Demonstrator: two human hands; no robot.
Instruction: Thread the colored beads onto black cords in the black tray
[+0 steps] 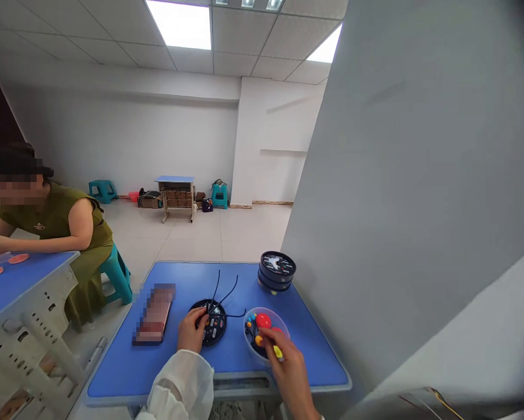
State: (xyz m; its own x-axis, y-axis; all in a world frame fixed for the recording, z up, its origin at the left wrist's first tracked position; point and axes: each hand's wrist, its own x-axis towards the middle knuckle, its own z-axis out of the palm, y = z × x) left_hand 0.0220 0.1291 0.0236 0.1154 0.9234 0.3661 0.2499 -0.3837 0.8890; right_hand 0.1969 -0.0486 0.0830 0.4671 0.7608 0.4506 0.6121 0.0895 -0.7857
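1. Right hand [288, 361] of mine is low in my view, its fingers bent into the clear bowl [287, 332], by an orange piece [259, 340] and a yellow piece [278, 352]; I cannot tell whether it grips either one
2. Just beyond a loose white sleeve [183, 373], my left hand [192, 332] pinches the black rods [235, 316] at the end where they meet, over the disc [215, 331]
3. From that pinch I see three rods fan out, thin and smooth; two reach up and away from me, one runs to the right toward the bowl, and their far ends bend or curve
4. Below them the disc lies flat on the blue table [316, 356], between the left hand and the bowl; it is round and black, with small pale, grey and reddish marks on its face
5. Inside the bowl I make out a glossy red ball [263, 320], small blue pieces [253, 317] and dark parts too jumbled to sort
6. Farther back, by the wall [401, 221], stands a black round stack [277, 271] with a white figure on top
7. On the table's left side I see a long reddish thing [154, 318], blurred; past it a person [80, 227] in green sits at another blue table [23, 286]
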